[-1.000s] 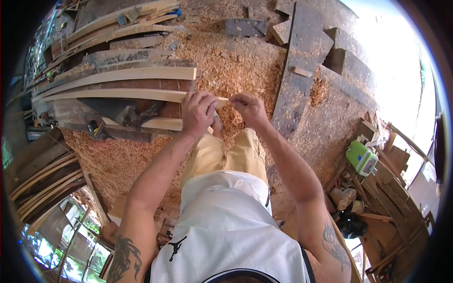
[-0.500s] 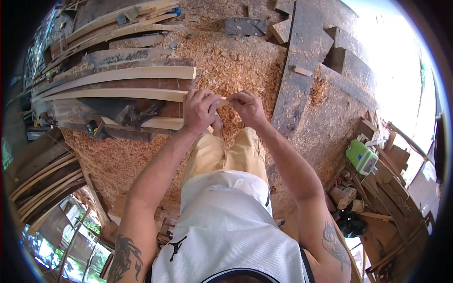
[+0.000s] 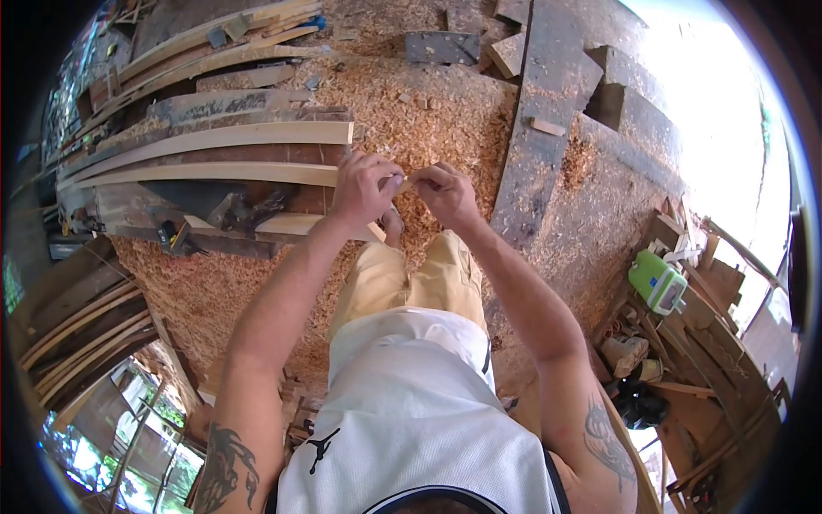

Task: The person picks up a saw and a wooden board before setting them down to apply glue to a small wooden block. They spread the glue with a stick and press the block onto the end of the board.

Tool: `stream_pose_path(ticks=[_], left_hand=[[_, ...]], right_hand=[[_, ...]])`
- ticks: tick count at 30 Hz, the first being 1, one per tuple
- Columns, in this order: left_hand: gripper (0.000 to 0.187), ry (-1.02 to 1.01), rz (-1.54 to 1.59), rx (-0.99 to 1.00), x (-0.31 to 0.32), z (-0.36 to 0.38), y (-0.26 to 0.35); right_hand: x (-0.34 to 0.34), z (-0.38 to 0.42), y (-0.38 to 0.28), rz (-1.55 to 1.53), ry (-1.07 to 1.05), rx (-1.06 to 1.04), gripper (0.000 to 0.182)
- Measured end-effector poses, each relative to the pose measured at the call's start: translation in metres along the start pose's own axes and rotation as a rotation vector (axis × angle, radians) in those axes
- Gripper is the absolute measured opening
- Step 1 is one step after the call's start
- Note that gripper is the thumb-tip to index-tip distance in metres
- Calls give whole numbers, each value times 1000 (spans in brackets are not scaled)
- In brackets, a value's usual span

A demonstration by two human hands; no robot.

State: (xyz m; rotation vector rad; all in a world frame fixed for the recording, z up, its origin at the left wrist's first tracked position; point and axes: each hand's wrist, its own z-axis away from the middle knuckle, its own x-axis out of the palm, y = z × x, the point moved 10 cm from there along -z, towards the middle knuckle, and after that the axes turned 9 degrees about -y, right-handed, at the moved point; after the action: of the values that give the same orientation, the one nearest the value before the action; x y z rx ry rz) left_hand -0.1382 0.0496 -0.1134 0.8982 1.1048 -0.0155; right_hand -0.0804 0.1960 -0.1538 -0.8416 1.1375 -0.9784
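My left hand point(image 3: 361, 190) curls over the pale wood strip point(image 3: 223, 175), which runs leftward beneath it; grip unclear. My right hand point(image 3: 447, 197), fingertips pinched, is just beside; contents can't tell.

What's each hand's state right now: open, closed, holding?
Left hand: curled at the pale wooden strip; whether it grips it can't be told.
Right hand: closed in a pinch; anything held is too small to tell.

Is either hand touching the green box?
No, the left hand and right hand are by the pale wood strip, apart from the green box at right.
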Motion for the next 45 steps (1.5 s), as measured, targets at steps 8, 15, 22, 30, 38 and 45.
stream_pose_path(ticks=[8, 15, 22, 30, 38, 45], left_hand=[[20, -499, 345, -312, 39, -18, -40], [19, -631, 381, -364, 54, -20, -50], [19, -636, 379, -360, 49, -23, -53], [22, -604, 325, -316, 45, -21, -60], [28, -652, 239, -339, 46, -23, -54], [32, -576, 181, -197, 40, -21, -33]], right_hand=[[0, 4, 5, -83, 0, 174, 18], [4, 6, 12, -116, 0, 194, 17], [1, 6, 3, -87, 1, 148, 14], [2, 7, 5, -115, 22, 118, 12], [1, 8, 4, -107, 42, 108, 13], [3, 7, 8, -102, 62, 96, 12]])
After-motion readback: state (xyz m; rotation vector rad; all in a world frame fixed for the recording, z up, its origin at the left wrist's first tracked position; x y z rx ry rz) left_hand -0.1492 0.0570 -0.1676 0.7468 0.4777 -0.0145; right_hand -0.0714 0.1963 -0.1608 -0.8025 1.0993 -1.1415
